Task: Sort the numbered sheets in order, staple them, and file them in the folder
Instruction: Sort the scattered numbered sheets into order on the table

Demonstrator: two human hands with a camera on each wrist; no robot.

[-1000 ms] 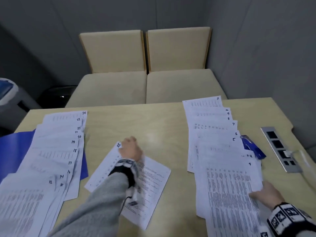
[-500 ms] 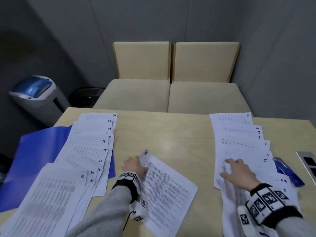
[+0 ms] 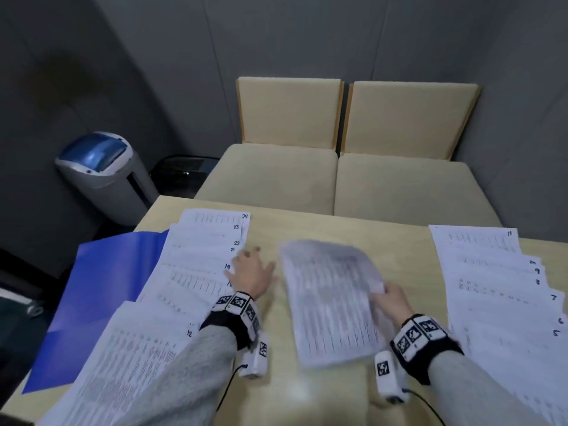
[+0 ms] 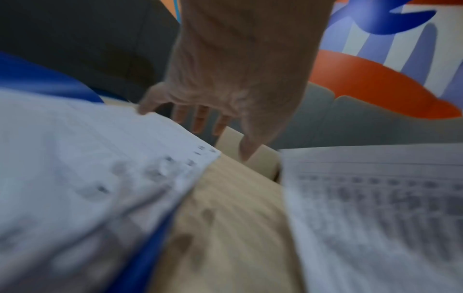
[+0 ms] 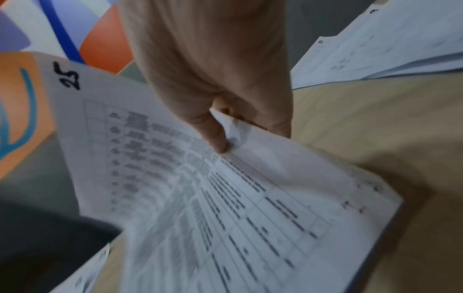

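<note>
1. Sheet 25 [image 5: 225, 188] was held lifted over the middle of the bench [image 3: 307, 395], pinched at its right edge between thumb and fingers of the right hand [image 3: 392, 299].
2. The left hand [image 3: 252, 273] was spread flat, its grip open and holding nothing, with fingertips at the right edge of the left fan of sheets [image 3: 196, 265], by the corners numbered 19 to 21.
3. That fan, numbered 12 to 24, was laid partly over the blue folder [image 3: 101, 287]; a second fan [image 3: 498, 287], numbered 5 to 11, was spread along the right side of the bench.
4. The sheet was judged light and limp: it was bowed in the wrist view, so an edge pinch is thought enough, though a crease is risked where the paper was bunched at the thumb.
5. The overlapped fans are expected to slide easily; squaring them is judged best done with both hands at opposite edges.
6. No stapler could be made out.
</note>
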